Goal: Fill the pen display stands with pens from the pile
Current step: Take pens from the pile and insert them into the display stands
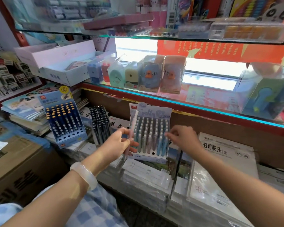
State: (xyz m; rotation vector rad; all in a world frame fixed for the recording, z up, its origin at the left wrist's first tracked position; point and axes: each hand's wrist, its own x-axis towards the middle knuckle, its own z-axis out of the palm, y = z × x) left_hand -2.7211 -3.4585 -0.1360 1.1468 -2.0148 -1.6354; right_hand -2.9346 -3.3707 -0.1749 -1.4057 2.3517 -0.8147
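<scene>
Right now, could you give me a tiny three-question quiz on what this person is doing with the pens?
1. True or false: the left hand holds a pale pink pen.
2. Which stand do both hands work at? A) the dark blue stand B) the pastel stand C) the rack of black pens
3. Fill in: the front row of the pastel stand shows one empty ____.

Key: 1 true; 2 B; 3 hole.
</scene>
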